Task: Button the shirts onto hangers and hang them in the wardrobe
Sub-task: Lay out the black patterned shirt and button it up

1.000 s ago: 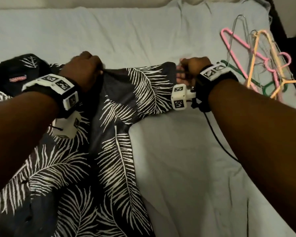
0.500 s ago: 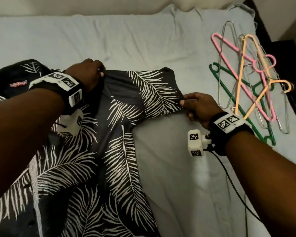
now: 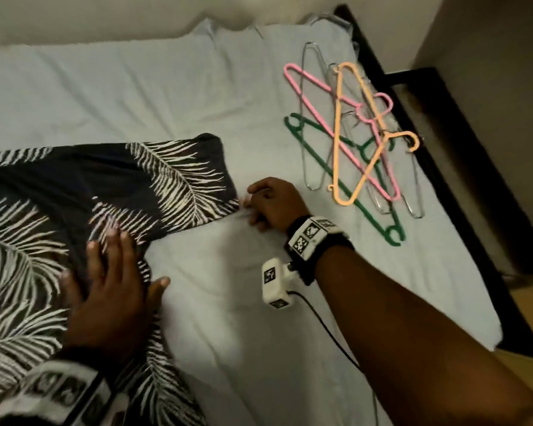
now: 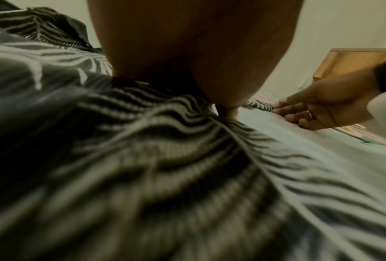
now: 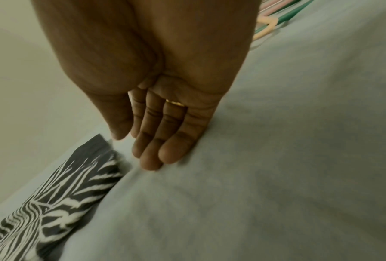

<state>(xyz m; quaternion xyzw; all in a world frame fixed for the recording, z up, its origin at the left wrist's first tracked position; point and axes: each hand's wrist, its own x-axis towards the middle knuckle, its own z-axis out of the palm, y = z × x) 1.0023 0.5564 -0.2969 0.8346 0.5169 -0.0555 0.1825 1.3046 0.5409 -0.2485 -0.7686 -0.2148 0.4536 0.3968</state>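
Note:
A black shirt with white fern leaves (image 3: 74, 186) lies spread on the pale bed sheet (image 3: 136, 87), its short sleeve (image 3: 182, 179) stretched out to the right. My left hand (image 3: 111, 272) lies flat on the shirt's body near the armpit, fingers straight and spread. My right hand (image 3: 268, 204) rests on the sheet just right of the sleeve's hem, fingers straight and together in the right wrist view (image 5: 156, 141), holding nothing. The sleeve's hem (image 5: 93, 167) sits a little left of those fingertips. Several hangers (image 3: 351, 133) lie in a heap at the back right.
The heap holds pink (image 3: 314, 93), orange (image 3: 348, 118), green (image 3: 336, 167) and clear hangers near the bed's right edge. A dark bed frame (image 3: 443, 179) runs along that side, with a wall behind. A wooden piece of furniture (image 4: 355, 61) stands beyond the bed.
My left hand let go of the shirt's shoulder and came down flat on the body. My right hand released the sleeve's end and now rests beside its hem. The view swung right.

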